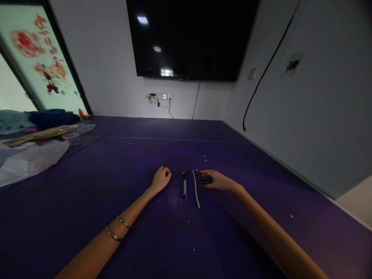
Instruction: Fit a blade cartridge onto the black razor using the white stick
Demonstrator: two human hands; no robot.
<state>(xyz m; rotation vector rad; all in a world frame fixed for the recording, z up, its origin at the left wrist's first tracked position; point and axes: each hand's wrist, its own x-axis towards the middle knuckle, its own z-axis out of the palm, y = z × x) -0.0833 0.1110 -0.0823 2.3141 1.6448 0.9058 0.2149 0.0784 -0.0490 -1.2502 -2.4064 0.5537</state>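
My left hand (161,179) rests on the purple surface with its fingers curled in, and nothing shows in it. Just to its right lies a slim razor-like tool (185,188) with a dark, crosswise head at the far end and a grey strip along its handle. Beside that is a thin, slightly bent pale grey strip (196,190). My right hand (217,181) reaches in from the right, thumb and fingers apart around a small dark flat piece (202,181) on the surface. Whether the fingertips touch this piece is hard to make out.
Small white bits dot the purple surface (162,155). Clear plastic bags (35,157), a strip of cardboard (43,135) and blue cloth (52,117) lie at the left. Beyond are a wall-mounted television (192,38), sockets (164,97) and a hanging black cable (263,73).
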